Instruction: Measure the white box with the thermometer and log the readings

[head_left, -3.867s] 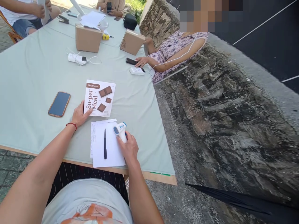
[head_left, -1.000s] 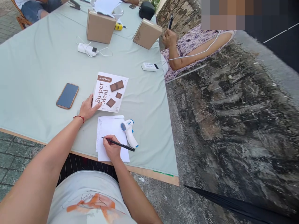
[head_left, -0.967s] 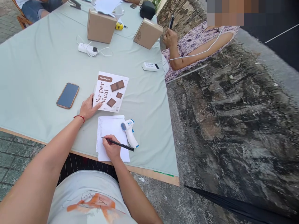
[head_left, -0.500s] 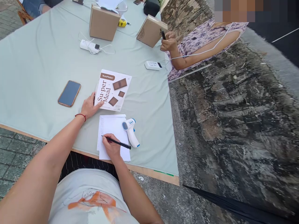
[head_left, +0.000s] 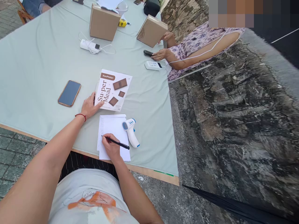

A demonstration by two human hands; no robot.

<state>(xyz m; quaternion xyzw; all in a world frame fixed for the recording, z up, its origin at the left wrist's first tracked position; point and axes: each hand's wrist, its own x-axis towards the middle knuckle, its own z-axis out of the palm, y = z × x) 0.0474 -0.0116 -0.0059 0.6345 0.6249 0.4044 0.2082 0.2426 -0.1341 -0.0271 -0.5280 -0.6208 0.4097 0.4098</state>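
Observation:
My left hand [head_left: 90, 105] grips the near left corner of a white box [head_left: 113, 90] printed "NutriMotion Su-per Meal", thumb on its top and fingers partly hidden behind its left side. My right hand [head_left: 111, 147] is closed round a black pen [head_left: 120, 144], its tip at the left part of a white paper pad [head_left: 114, 123]. Small writing runs down the pad's left edge. A white and blue infrared thermometer [head_left: 131, 132] lies over the pad's right side. Left of the box, a smartphone [head_left: 69, 93] rests face up on the cloth.
A pale green cloth covers the table [head_left: 42, 68]. Farther back are two cardboard boxes [head_left: 104, 23], a white power bank with a cable [head_left: 89, 46], another white device [head_left: 153, 65] and a yellow tape measure [head_left: 122, 22]. At the right edge, a person's hand [head_left: 161, 54] holds a black object.
The other person's hand has lowered the black object to the table beside the white device, and their other hand has moved to the cardboard box. My pen's rear end has shifted slightly left.

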